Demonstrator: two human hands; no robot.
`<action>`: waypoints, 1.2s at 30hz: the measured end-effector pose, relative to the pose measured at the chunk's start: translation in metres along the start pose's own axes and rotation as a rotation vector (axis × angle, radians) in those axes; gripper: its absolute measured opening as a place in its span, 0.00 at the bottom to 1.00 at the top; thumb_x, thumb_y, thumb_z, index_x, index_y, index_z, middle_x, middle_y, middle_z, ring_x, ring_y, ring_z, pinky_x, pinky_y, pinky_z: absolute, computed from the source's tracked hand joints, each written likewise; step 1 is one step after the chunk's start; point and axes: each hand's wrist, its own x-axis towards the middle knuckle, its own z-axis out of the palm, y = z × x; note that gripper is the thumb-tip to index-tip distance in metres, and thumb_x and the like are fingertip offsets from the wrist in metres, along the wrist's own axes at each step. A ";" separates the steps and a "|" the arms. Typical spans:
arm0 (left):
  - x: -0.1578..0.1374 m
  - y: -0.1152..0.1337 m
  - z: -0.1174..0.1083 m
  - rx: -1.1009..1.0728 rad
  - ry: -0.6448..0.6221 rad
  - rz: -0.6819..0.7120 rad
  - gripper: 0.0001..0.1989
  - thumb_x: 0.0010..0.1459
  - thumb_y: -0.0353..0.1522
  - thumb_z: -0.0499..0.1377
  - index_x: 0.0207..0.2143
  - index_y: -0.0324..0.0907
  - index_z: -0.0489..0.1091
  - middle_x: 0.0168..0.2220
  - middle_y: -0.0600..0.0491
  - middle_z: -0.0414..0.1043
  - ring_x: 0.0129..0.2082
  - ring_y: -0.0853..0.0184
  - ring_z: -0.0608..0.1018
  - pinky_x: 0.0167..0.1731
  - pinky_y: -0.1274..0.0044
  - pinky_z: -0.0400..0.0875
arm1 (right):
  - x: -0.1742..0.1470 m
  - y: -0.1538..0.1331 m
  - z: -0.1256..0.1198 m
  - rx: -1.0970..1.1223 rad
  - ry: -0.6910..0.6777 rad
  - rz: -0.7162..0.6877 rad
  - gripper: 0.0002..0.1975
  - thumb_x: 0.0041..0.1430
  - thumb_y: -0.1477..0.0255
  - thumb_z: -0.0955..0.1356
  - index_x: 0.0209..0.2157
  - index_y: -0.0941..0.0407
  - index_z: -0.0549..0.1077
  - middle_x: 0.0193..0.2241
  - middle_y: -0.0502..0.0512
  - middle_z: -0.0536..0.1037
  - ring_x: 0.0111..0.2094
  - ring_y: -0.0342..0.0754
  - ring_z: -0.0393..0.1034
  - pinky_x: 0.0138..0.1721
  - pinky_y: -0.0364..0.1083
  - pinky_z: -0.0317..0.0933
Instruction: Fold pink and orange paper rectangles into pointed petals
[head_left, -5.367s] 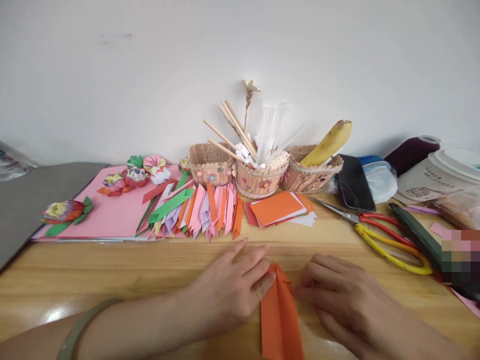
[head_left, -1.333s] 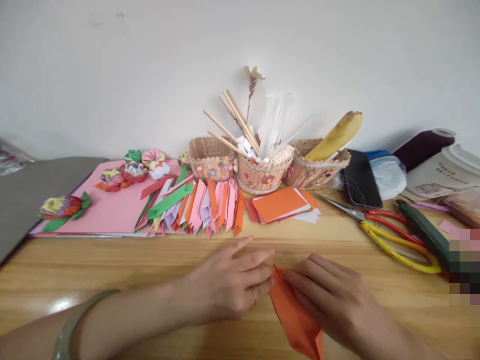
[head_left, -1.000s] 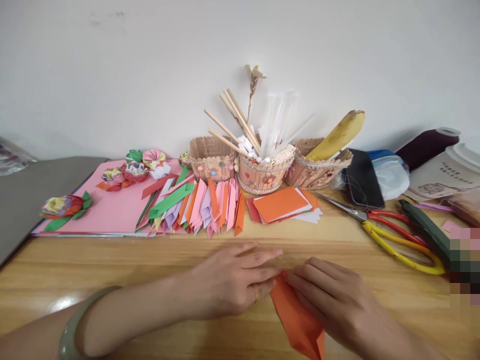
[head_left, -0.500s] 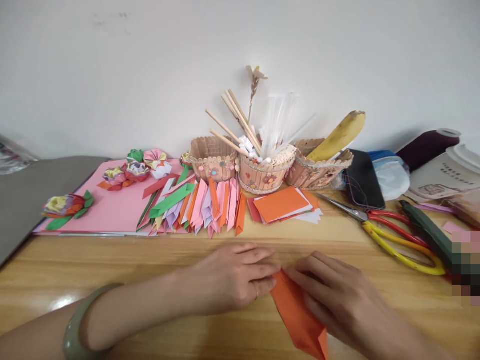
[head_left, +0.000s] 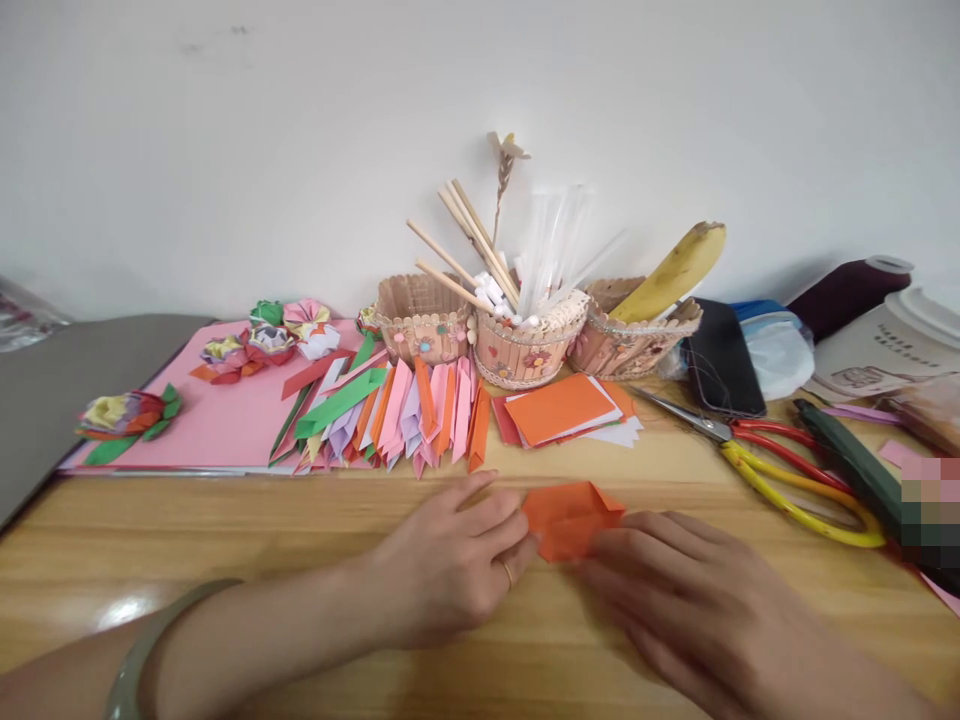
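Observation:
Between my two hands is a folded piece of orange paper (head_left: 571, 522), raised a little above the wooden table, with a creased flap at its upper right corner. My left hand (head_left: 469, 555) pinches its left end between thumb and fingers; a ring and a green bangle show on that arm. At the paper's lower right edge, my right hand (head_left: 675, 590) grips it, the fingers slightly blurred. Beyond the hands lies a row of folded paper strips (head_left: 390, 415) in several colours. To its right is a stack of flat paper rectangles (head_left: 564, 410), orange on top.
Three decorated wooden-stick baskets (head_left: 529, 350) stand by the wall, with sticks, clear tubes and a banana (head_left: 671, 272). Scissors (head_left: 780, 470) and a dark green cutter (head_left: 847, 480) lie right. Paper flowers (head_left: 274, 340) rest on a pink sheet (head_left: 202, 420) at left.
The orange paper has been turned from pointing down toward me to lying crosswise, and brought up between the hands. My left hand now pinches its end instead of lying along its edge.

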 end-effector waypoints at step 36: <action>-0.002 0.000 0.005 -0.251 0.008 -0.022 0.12 0.67 0.31 0.49 0.37 0.38 0.71 0.40 0.55 0.76 0.42 0.69 0.77 0.44 0.80 0.72 | 0.011 -0.011 0.034 0.357 0.057 0.424 0.08 0.61 0.78 0.62 0.30 0.56 0.69 0.30 0.54 0.71 0.32 0.47 0.67 0.32 0.45 0.63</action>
